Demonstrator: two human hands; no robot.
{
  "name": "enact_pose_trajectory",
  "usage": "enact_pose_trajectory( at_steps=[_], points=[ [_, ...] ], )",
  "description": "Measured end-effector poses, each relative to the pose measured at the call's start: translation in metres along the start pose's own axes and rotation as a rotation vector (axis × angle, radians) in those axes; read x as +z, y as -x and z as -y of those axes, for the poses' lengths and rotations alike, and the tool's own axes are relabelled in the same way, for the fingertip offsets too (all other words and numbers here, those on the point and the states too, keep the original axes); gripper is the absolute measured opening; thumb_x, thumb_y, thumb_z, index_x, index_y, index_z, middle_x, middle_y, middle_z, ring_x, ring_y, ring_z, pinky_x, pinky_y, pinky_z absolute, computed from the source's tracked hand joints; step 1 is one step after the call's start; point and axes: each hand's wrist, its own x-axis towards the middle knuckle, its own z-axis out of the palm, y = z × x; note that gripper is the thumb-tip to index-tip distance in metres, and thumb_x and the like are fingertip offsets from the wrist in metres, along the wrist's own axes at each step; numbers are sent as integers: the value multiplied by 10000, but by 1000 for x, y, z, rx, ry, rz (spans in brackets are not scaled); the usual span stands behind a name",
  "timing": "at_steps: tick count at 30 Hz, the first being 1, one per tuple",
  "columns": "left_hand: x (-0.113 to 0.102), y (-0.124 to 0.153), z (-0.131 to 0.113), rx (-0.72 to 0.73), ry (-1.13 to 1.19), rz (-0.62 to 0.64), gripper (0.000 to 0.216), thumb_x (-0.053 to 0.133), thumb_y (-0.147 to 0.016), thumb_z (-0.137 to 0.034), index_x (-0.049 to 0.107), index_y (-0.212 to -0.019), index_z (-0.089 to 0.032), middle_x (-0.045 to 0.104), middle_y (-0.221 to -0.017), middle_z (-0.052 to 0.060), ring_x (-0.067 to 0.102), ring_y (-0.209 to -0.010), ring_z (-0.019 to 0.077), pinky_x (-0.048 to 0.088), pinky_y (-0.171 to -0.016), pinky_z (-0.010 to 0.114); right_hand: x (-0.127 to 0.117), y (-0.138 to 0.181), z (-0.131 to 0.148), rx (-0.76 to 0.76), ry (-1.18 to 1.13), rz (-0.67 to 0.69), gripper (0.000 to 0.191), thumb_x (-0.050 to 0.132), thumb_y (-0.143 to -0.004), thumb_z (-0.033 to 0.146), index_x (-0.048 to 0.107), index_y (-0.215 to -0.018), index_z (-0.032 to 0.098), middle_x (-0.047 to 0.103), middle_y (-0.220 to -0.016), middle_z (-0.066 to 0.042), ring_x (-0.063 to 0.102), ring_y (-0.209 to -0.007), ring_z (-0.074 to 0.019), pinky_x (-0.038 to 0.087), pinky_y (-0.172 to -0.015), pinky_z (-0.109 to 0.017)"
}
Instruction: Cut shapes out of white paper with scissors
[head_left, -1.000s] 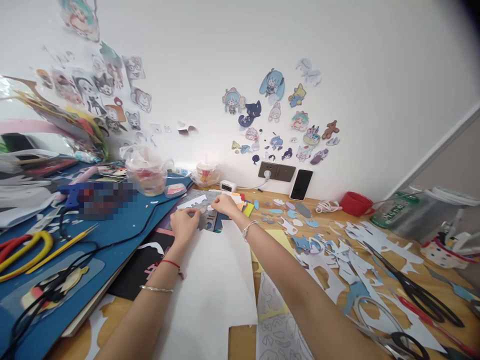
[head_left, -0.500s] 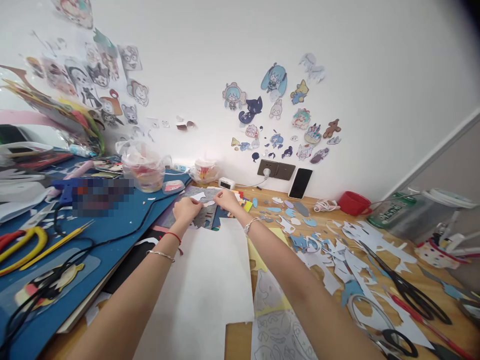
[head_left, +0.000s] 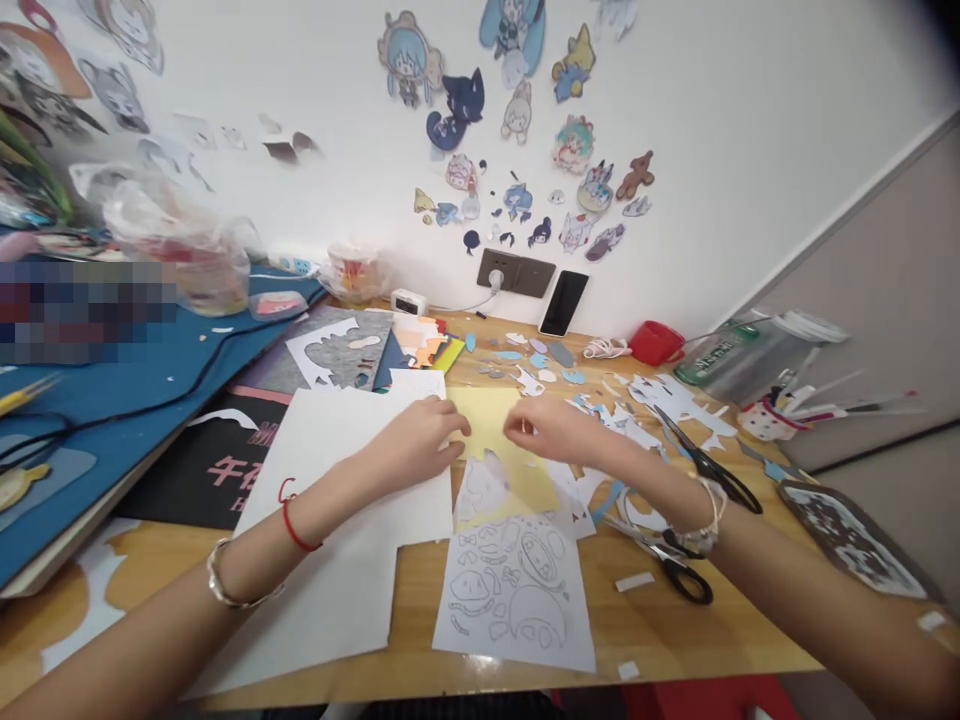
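My left hand (head_left: 426,440) hovers over the right part of a large white sheet (head_left: 322,590); its fingers bend loosely, thumb apart, with nothing seen in them. My right hand (head_left: 551,430) is above the right side of a yellow sheet (head_left: 480,405), fingers loosely curled with a small gap and nothing visible between them. On the yellow sheet's lower part lies a translucent piece with a drawing (head_left: 484,485). Nearer me is a white page of outlined shapes (head_left: 517,600). Beyond my left hand, a cut-out white scrap (head_left: 311,350) rests on a grey sheet (head_left: 367,330).
Black-handled scissors (head_left: 705,465) lie at the right among white paper scraps (head_left: 675,400); a second pair of scissors (head_left: 686,580) is nearer. A phone (head_left: 565,303) leans on the wall. A blue board (head_left: 247,360) with a black cable occupies the left.
Both hands have left the small white paper piece over the grey sheet and come nearer, now around the yellow sheet. The view has turned downward. The white sheet sits turned at an angle.
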Motion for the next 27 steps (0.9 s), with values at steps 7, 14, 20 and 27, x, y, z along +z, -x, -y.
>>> enact_pose_trajectory(
  at_steps=[7, 14, 20, 27],
  points=[
    [15, -21, -15, 178, -53, 116, 259, 439, -830, -178, 661, -697, -189, 646, -666, 44, 573, -684, 192, 358, -805, 385, 44, 50, -29, 55, 107, -38, 157, 513, -803, 109, 661, -784, 159, 628, -839, -82, 591, -749, -204, 433, -649, -301],
    [4, -7, -3, 154, 83, 165, 291, 413, -846, -265, 664, -715, -199, 589, -561, 29, 535, -672, 186, 377, -621, 282, 56, 50, -38, 50, 38, -141, 220, 457, -852, 103, 658, -803, 176, 647, -856, -53, 584, -820, -179, 446, -750, -293],
    [-4, 5, 13, -49, 318, 93, 261, 423, -783, -285, 623, -660, -171, 557, -557, -1, 449, -481, 107, 346, -466, 234, 60, 57, -45, 81, -8, -280, 181, 438, -858, 140, 610, -848, 196, 643, -835, -47, 593, -785, -183, 456, -718, -301],
    [-19, 17, 14, -79, 451, 57, 306, 403, -708, -334, 448, -440, -193, 486, -477, 22, 471, -537, 146, 411, -540, 280, 47, 37, -50, 144, -42, -452, 209, 402, -886, 202, 608, -922, 211, 638, -918, -69, 584, -859, -214, 447, -768, -341]
  ],
)
